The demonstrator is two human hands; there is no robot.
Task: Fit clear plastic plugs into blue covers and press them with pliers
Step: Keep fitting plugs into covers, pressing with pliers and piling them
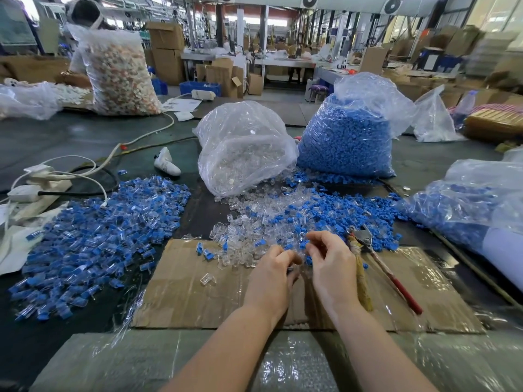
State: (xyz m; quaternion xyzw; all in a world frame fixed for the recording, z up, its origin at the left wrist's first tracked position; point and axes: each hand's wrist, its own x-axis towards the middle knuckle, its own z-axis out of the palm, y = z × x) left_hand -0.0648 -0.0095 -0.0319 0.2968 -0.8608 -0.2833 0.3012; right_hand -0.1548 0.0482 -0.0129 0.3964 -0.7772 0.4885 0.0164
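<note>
Both hands work over a flattened cardboard sheet [181, 295] on the dark table. The left hand [273, 274] has its fingers curled inward near the sheet's far edge; what it pinches is hidden, so I cannot tell whether it holds a part. The right hand [329, 263] is just beside it, fingers bent, thumb and forefinger pinching a small clear plug [302, 236].

The plugs are tiny, see-through, tube-like pieces; the blue covers are small, bright and boxy. A loose mixed heap of plugs and covers [285, 219] lies at the sheet's far edge, touching it. Left of the sheet spreads a wide pile of joined blue-and-clear pieces [93, 239].

Pliers [379, 264] with one red handle lie on the sheet's right part, just right of the right hand, jaws toward the heap. Beyond the sheet stand a bag of clear plugs [243, 145] and a bag of blue covers [348, 137].
</note>
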